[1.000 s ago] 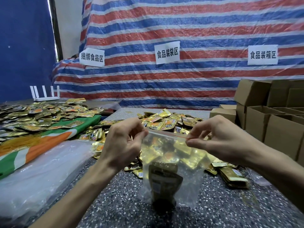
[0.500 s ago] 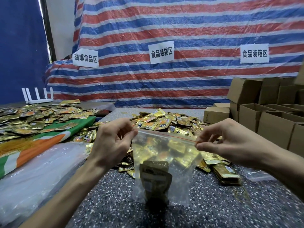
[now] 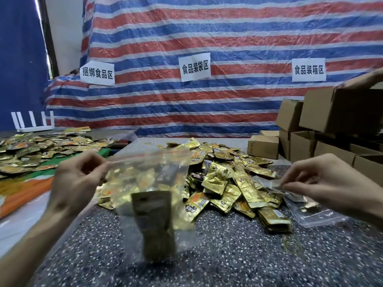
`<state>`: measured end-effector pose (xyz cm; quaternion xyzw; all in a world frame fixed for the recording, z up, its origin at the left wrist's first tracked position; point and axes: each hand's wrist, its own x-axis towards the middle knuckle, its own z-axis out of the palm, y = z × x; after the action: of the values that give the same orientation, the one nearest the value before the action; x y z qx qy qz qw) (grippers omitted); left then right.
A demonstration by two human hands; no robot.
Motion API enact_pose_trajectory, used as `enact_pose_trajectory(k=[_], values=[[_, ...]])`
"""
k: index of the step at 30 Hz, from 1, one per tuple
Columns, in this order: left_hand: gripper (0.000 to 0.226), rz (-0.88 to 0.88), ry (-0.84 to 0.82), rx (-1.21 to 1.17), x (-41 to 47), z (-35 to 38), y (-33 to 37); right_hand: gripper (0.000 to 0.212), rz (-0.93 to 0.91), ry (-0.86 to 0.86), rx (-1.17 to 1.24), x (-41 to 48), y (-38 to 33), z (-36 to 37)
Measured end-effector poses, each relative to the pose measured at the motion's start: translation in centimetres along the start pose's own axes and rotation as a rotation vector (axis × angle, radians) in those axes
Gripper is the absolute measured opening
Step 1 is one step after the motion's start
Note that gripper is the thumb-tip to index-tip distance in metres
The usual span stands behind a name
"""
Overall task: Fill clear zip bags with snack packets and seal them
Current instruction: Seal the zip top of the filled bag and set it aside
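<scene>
Head view. My left grip [image 3: 76,183], at the left centre of the frame, is closed in a pinch on the top left corner of the filled zip bag [image 3: 149,195], thumb against fingertips. The bag hangs from that corner in the lower centre of the frame, over the speckled worktop [image 3: 228,262], and it is blurred. Through its clear wall I see gold snack packets and one darker olive packet [image 3: 153,220] upright at the front. A red strip runs along its top edge; I cannot tell whether the seal is pressed shut.

My right grip [image 3: 323,183], at the right centre, is well apart from that bag. Its thumb and fingertips pinch the edge of a flat clear bag [image 3: 310,214] that lies on the worktop just beside the right side of the pile of snack packets [image 3: 226,183]. That pile heaps in the centre of the frame, behind and to the right of the hanging bag.

More packets [image 3: 31,150] spread over a green and orange cloth [image 3: 27,189] at the left centre. Open cardboard boxes [image 3: 306,150] stand at the right centre. At the upper right edge another person's hand [image 3: 371,77] rests on a raised box [image 3: 342,110]. A striped tarp [image 3: 207,38] with three white signs fills the top of the frame.
</scene>
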<state>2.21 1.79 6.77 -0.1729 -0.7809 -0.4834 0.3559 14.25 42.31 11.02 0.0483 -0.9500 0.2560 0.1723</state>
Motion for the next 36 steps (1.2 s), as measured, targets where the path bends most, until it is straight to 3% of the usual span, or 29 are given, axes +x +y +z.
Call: enact_pose_trajectory(k=[4, 9, 12, 16, 19, 22, 26, 30, 36], values=[[0.017, 0.008, -0.141, 0.027, -1.0, 1.6, 1.5, 0.013, -0.017, -0.094, 0.131, -0.2, -1.0, 3.7], [0.014, 0.079, -0.295, -0.015, -1.7, 5.9, 5.0, 0.1, 0.006, -0.251, 0.257, 1.3, -3.7, 11.0], [0.015, 0.02, -0.353, -0.2, -1.7, 7.7, 6.5, 0.12, 0.047, -0.298, 0.429, 2.2, -4.2, 13.4], [0.018, -0.094, -0.414, -0.518, -2.3, 10.1, 8.2, 0.111, 0.051, -0.299, 0.644, 2.2, -3.9, 15.2], [0.015, -0.233, -0.449, -0.775, -2.5, 11.4, 9.4, 0.109, 0.069, -0.156, 0.743, 1.8, -3.3, 15.1], [0.013, -0.307, -0.454, -0.966, -2.5, 12.1, 9.9, 0.091, 0.147, -0.018, 0.76, 1.4, -2.3, 13.5], [0.025, -0.213, -0.423, -0.799, -3.2, 12.8, 9.6, 0.069, 0.181, 0.042, 0.754, 2.0, -0.1, 10.1], [0.026, -0.186, -0.474, -0.668, -4.3, 13.1, 8.7, 0.049, 0.239, 0.271, 0.609, 4.6, 2.2, 5.7], [0.022, -0.187, -0.569, -0.555, -5.7, 13.8, 7.2, 0.06, 0.253, 0.637, 0.069, 11.3, 6.2, 2.0]])
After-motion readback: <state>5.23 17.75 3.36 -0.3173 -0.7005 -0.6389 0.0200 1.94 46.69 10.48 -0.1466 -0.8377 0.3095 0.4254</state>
